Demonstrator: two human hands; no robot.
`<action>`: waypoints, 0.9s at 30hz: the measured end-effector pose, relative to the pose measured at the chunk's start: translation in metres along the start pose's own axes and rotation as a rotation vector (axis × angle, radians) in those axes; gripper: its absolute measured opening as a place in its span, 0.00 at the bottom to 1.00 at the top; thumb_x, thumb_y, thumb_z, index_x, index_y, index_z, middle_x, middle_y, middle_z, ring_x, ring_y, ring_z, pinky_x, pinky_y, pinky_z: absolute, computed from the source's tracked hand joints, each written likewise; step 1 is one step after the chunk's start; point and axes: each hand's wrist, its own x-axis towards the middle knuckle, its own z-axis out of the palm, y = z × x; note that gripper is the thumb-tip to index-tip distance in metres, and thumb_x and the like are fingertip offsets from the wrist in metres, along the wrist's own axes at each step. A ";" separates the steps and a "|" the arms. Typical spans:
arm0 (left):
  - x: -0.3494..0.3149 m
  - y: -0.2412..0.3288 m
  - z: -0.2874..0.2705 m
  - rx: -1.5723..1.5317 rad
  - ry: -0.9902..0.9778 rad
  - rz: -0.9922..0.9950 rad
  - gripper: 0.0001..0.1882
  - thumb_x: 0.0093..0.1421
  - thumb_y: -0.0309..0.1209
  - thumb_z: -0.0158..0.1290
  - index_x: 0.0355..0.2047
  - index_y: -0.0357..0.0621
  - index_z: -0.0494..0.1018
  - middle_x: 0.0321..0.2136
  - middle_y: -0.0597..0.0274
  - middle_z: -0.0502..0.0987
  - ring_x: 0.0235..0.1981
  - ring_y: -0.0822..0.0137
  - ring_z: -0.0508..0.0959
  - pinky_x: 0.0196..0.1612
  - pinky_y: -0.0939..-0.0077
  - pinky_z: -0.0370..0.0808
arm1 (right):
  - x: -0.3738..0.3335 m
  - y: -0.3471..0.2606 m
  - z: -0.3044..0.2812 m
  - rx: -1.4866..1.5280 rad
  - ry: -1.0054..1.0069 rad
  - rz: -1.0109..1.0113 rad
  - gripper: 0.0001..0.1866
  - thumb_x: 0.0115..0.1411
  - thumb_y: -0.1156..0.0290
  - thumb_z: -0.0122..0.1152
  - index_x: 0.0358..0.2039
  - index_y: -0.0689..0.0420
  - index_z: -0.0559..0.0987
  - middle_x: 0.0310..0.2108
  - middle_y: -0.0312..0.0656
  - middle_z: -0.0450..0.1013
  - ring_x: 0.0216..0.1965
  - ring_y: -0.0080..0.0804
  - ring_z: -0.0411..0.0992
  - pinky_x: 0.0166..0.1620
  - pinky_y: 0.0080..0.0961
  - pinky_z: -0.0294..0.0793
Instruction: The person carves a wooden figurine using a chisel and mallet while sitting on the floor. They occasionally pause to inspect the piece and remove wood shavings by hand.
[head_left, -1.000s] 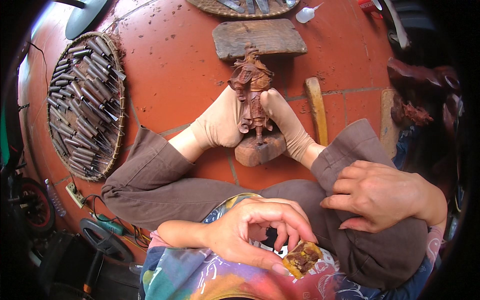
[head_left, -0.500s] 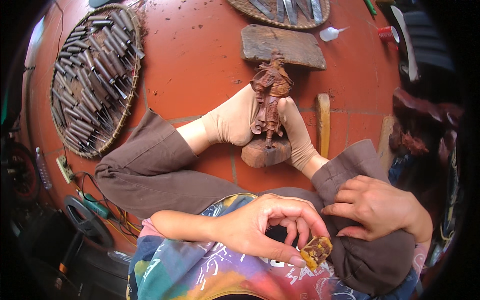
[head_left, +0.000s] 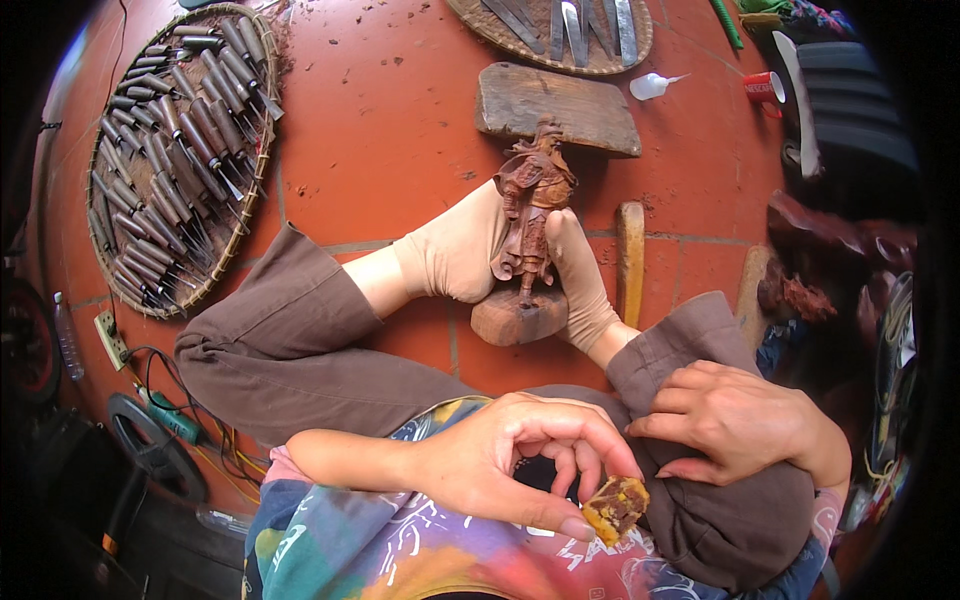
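My left hand (head_left: 510,465) is closed in a pinch, thumb against fingertips, on a small yellow and brown chunk (head_left: 616,508) that looks like a bitten piece of cake. It is held over my lap. My right hand (head_left: 725,420) lies on my right knee, holding nothing, its fingers lightly bent and apart over the brown trouser leg. Between my socked feet a carved wooden figure (head_left: 540,190) is gripped, leaning back with its block base (head_left: 518,318) toward me. Its head end lies by a worn wooden board (head_left: 560,105).
On the left a round woven tray (head_left: 262,165) holds several wood-handled carving tools. Another tray (head_left: 590,65) with flat metal blades sits at the back. Nearby are a white squeeze bottle (head_left: 650,86), a red cup (head_left: 764,88), a wooden mallet-like bar (head_left: 630,262) and a power strip (head_left: 110,338).
The view has shifted slightly, so the surroundings sit a little lower and more to the left. Both hands keep their pose, and the chunk stays in my left hand.
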 end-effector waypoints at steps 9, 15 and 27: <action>0.003 0.001 0.000 0.003 0.027 -0.059 0.27 0.52 0.30 0.69 0.49 0.29 0.73 0.47 0.49 0.73 0.41 0.69 0.75 0.41 0.78 0.72 | -0.009 0.003 0.009 -0.021 0.061 -0.021 0.20 0.54 0.59 0.66 0.42 0.57 0.76 0.36 0.43 0.73 0.43 0.44 0.72 0.47 0.39 0.71; 0.006 -0.008 0.001 0.025 0.019 0.036 0.26 0.51 0.24 0.67 0.50 0.32 0.73 0.47 0.53 0.73 0.40 0.71 0.75 0.39 0.81 0.73 | -0.013 0.008 0.013 -0.068 0.094 -0.065 0.17 0.55 0.60 0.65 0.38 0.58 0.75 0.35 0.43 0.75 0.43 0.44 0.73 0.47 0.39 0.71; 0.034 0.018 0.017 0.052 -0.032 0.171 0.28 0.54 0.35 0.67 0.49 0.28 0.73 0.46 0.44 0.74 0.35 0.70 0.74 0.40 0.79 0.71 | -0.018 0.011 0.019 -0.032 0.145 -0.079 0.15 0.55 0.62 0.64 0.37 0.59 0.76 0.35 0.46 0.75 0.42 0.46 0.74 0.47 0.41 0.71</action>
